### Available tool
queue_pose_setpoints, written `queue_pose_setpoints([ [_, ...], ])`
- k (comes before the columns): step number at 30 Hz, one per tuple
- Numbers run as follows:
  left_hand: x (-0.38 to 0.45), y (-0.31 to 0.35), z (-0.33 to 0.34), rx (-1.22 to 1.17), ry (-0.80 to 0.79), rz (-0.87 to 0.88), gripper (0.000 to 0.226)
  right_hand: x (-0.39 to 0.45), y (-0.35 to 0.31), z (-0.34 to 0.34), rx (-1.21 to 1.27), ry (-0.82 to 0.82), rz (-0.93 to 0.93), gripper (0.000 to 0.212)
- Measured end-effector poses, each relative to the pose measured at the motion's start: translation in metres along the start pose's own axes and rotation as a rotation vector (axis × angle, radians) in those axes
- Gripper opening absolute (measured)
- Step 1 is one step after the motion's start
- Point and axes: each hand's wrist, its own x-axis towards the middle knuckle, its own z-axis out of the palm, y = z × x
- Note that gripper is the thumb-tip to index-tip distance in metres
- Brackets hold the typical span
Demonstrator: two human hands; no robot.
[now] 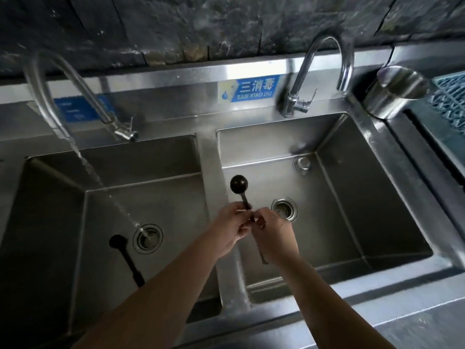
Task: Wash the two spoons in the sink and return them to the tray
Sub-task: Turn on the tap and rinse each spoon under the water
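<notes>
A black long-handled spoon [239, 184] is held over the divider between the two steel basins, bowl pointing away from me. My left hand [231, 229] and my right hand [273, 235] both grip its handle, fingers closed around it. The handle's lower end sticks out below my right hand. A second black spoon [118, 243] lies on the floor of the left basin [50, 197], beside the drain; my left forearm hides the end of its handle.
Water runs from the left faucet [50, 81] onto the left drain [148, 238]. The right faucet [324, 71] is off above the right basin [352, 210]. A steel cup [392, 91] stands at the back right, beside a blue-green rack [450, 94].
</notes>
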Motion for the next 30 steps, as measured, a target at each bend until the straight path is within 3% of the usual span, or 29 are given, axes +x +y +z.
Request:
queue_pose_setpoints([
  [6,0.062,-0.033,0.064,0.201,0.043,-0.017,0.024,0.055,0.089,-0.025,0.066,-0.155,0.194,0.008],
  [9,0.104,-0.066,0.072,0.276,0.115,-0.108,0.034,0.081,0.13,-0.013,0.128,-0.303,0.294,0.011],
  [13,0.155,-0.123,0.062,0.495,0.295,-0.145,0.023,0.107,0.182,0.024,0.162,-0.426,0.424,0.008],
  [17,0.192,-0.168,0.046,0.614,0.438,-0.16,0.013,0.126,0.225,0.063,0.227,-0.595,0.455,0.024],
  [22,0.222,-0.19,0.039,0.692,0.456,-0.212,0.02,0.142,0.255,0.097,0.106,-0.601,0.444,0.01],
  [30,0.228,-0.195,0.034,0.837,0.519,-0.254,0.014,0.145,0.264,0.122,-0.028,-0.6,0.448,0.017],
])
